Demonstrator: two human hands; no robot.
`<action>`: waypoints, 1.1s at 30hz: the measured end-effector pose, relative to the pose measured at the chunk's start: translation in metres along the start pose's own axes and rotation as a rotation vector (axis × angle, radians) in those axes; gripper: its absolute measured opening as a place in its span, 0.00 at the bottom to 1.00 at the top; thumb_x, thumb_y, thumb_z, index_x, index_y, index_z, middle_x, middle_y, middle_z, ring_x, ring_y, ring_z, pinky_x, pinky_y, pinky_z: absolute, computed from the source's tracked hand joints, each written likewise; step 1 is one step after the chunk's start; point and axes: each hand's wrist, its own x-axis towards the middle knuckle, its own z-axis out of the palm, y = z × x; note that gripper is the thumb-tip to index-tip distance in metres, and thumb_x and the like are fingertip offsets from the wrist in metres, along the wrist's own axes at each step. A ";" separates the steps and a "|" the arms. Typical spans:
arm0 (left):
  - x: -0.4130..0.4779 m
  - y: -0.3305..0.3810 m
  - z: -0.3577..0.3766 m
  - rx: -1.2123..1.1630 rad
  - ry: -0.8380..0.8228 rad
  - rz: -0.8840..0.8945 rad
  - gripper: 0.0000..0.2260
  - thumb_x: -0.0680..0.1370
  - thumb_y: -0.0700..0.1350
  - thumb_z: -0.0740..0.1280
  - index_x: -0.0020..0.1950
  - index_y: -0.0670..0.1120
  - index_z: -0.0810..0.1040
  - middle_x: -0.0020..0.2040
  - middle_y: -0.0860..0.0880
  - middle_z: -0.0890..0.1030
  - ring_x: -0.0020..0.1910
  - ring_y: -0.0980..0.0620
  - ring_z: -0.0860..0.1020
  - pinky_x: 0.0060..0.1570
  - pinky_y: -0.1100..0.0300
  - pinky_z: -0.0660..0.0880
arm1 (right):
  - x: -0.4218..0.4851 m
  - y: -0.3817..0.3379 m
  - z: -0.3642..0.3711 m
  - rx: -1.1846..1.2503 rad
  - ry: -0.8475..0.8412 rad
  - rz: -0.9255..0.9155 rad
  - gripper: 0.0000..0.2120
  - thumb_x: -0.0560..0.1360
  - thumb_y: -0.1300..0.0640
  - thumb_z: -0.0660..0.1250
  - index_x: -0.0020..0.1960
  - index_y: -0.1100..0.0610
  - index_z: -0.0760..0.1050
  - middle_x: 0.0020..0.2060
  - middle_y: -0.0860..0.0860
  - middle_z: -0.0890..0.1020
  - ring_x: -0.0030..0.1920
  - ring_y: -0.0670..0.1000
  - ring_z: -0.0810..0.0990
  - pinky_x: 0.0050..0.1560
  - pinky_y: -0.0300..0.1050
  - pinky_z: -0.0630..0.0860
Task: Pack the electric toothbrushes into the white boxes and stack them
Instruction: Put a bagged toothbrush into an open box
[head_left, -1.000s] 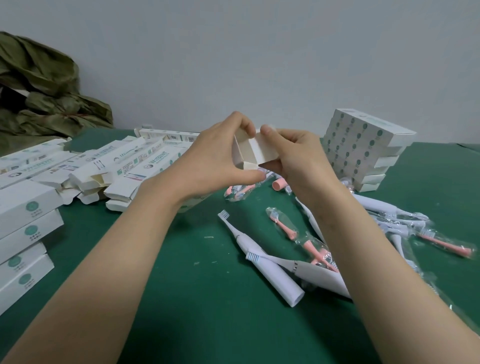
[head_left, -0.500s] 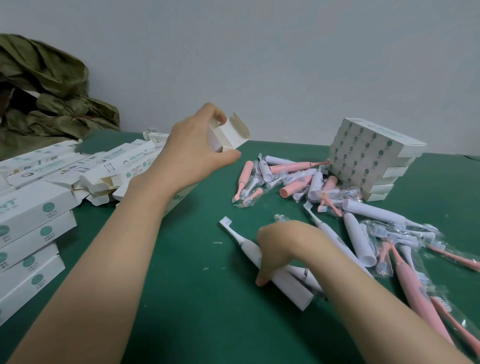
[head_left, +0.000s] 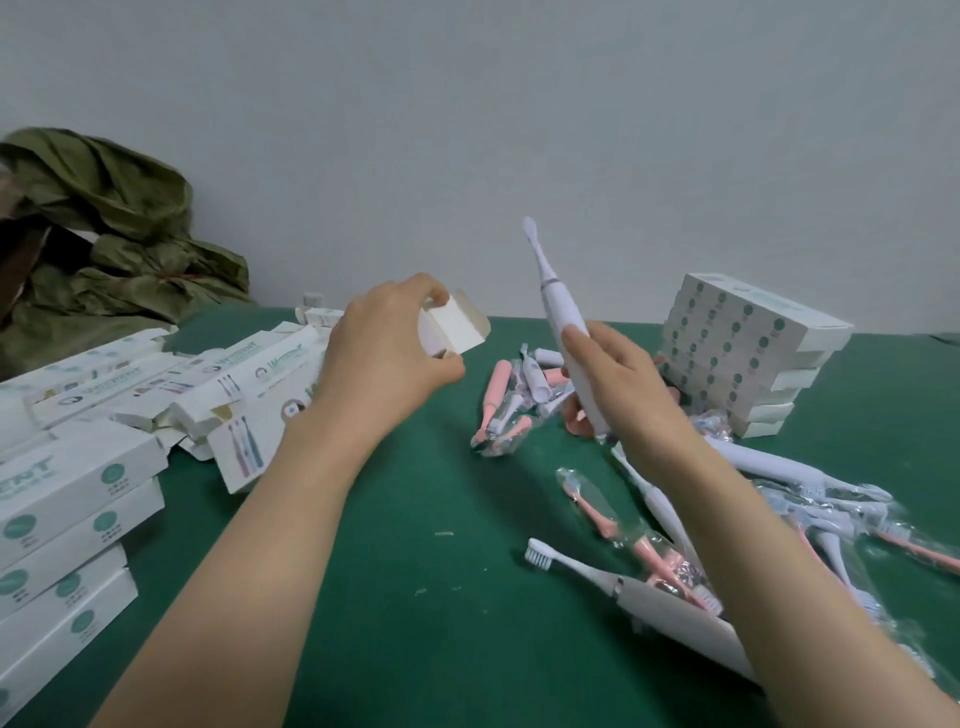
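My left hand (head_left: 387, 358) grips a white box (head_left: 457, 328) above the green table, its open end flap pointing right. My right hand (head_left: 621, 387) holds a white electric toothbrush (head_left: 558, 306) upright, bristle head at the top, just right of the box and apart from it. Another white toothbrush (head_left: 631, 600) lies on the table near the front, partly under my right forearm. A heap of pink and white toothbrush handles and bagged brush heads (head_left: 511, 402) lies behind my hands.
A stack of packed white boxes (head_left: 748, 353) stands at the back right. More packed boxes (head_left: 67, 519) are stacked at the left edge, with loose printed boxes (head_left: 218, 384) behind them. Bagged pink heads (head_left: 597, 506) litter the right. A green cloth (head_left: 104, 228) lies far left.
My right hand has picked a white toothbrush up off the table and raised it upright beside the box. The left hand keeps holding the box in about the same place.
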 end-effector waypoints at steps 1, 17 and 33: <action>0.000 0.000 0.001 0.026 0.015 -0.008 0.21 0.64 0.44 0.72 0.57 0.50 0.76 0.50 0.49 0.78 0.46 0.46 0.72 0.40 0.57 0.66 | -0.002 -0.008 -0.011 0.017 -0.072 -0.027 0.05 0.79 0.51 0.61 0.48 0.50 0.74 0.35 0.49 0.75 0.23 0.45 0.73 0.22 0.38 0.70; -0.009 0.021 0.005 -0.066 -0.264 0.001 0.22 0.64 0.49 0.74 0.56 0.53 0.73 0.41 0.58 0.73 0.42 0.52 0.72 0.34 0.60 0.65 | -0.014 -0.041 -0.033 0.100 -0.008 -0.014 0.12 0.75 0.66 0.65 0.57 0.60 0.74 0.43 0.58 0.78 0.30 0.47 0.77 0.35 0.36 0.78; -0.007 0.028 -0.008 -0.314 -0.022 -0.114 0.18 0.65 0.50 0.76 0.51 0.54 0.76 0.45 0.63 0.74 0.46 0.58 0.72 0.38 0.76 0.64 | 0.036 -0.010 0.020 -0.285 0.208 -0.390 0.09 0.77 0.62 0.60 0.52 0.56 0.78 0.42 0.49 0.82 0.30 0.35 0.72 0.33 0.27 0.66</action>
